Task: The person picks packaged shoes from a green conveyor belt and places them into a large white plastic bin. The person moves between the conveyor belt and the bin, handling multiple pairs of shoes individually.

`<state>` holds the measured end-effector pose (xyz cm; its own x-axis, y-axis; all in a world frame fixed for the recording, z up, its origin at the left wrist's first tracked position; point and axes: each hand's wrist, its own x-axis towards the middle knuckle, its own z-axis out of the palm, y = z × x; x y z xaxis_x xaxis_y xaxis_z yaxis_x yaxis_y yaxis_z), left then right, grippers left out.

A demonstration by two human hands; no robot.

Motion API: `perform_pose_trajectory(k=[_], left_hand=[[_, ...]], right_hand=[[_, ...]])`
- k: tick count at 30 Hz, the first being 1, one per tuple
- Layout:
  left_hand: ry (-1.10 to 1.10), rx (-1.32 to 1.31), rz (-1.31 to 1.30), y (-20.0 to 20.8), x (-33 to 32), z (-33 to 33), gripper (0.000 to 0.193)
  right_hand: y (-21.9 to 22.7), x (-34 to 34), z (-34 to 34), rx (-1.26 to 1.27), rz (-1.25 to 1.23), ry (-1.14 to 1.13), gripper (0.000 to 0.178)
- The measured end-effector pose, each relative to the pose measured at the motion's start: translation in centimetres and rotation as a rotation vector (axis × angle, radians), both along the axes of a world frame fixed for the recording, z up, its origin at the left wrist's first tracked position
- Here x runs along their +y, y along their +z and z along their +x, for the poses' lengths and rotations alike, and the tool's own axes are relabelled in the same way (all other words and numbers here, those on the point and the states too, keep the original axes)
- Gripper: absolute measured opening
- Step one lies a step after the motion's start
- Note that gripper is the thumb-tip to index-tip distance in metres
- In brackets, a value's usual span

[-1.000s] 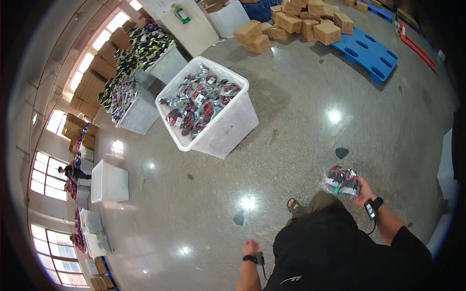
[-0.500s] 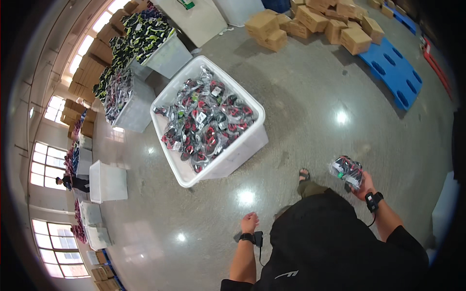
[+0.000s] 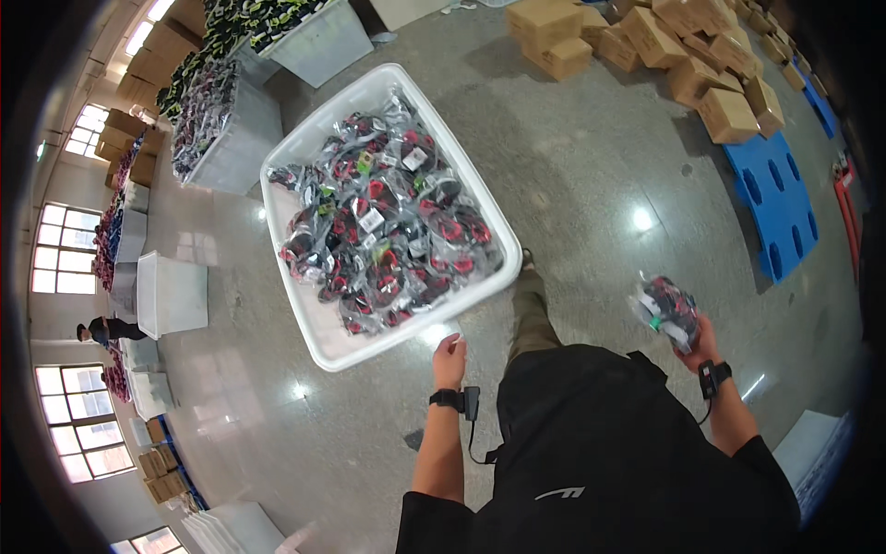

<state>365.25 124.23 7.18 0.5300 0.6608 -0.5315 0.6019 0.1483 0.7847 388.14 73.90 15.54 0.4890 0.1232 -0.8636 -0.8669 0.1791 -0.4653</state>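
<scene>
A big white plastic bin (image 3: 305, 166) stands on the floor in front of me, filled with several clear bags of red and black items (image 3: 383, 231). My left hand (image 3: 449, 355) hangs just short of the bin's near rim with fingers loosely apart, holding nothing; a dark band sits on its wrist. Out to the right, my right hand (image 3: 697, 340) is shut on a bundle of the same clear bagged red and black items (image 3: 666, 309), held at waist height away from the bin.
More white bins (image 3: 231, 138) heaped with bagged goods stand at the far left. Cardboard boxes (image 3: 688, 55) and a blue pallet (image 3: 773, 203) lie at the far right. A white tub (image 3: 171, 294) and a distant person (image 3: 106, 330) are at the left, near windows.
I have walked up to the bin; it now lies close in front of me. My left hand has risen toward its near rim. My right hand still carries the bundle.
</scene>
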Motion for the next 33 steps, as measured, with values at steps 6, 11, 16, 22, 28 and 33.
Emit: perform_pose_trajectory(k=[6,11,16,22,28,33], left_hand=[[0.096,0.050,0.152,-10.0,7.1,9.9,0.048],[0.107,0.102,0.110,-12.5,13.4,19.9,0.054],[-0.163,0.294,0.174,-14.5,15.4,23.4,0.045],[-0.243,0.459,0.202,-14.1,14.3,25.6,0.058],[-0.391,0.743,0.305,-8.2,11.7,28.0,0.053],[-0.072,0.568,0.797,-8.6,10.7,31.2,0.036]], right_hand=[[-3.8,0.2,5.4,0.119,-0.016,-0.135,0.038],[-2.9,4.0,11.1,0.063,-0.046,-0.247,0.044],[-0.5,7.2,16.3,-0.030,-0.070,-0.298,0.042],[3.9,11.0,22.3,0.015,-0.110,-0.431,0.040],[5.1,11.0,32.3,-0.028,0.076,-0.476,0.036],[5.3,8.8,40.3,0.021,0.353,-0.480,0.046]])
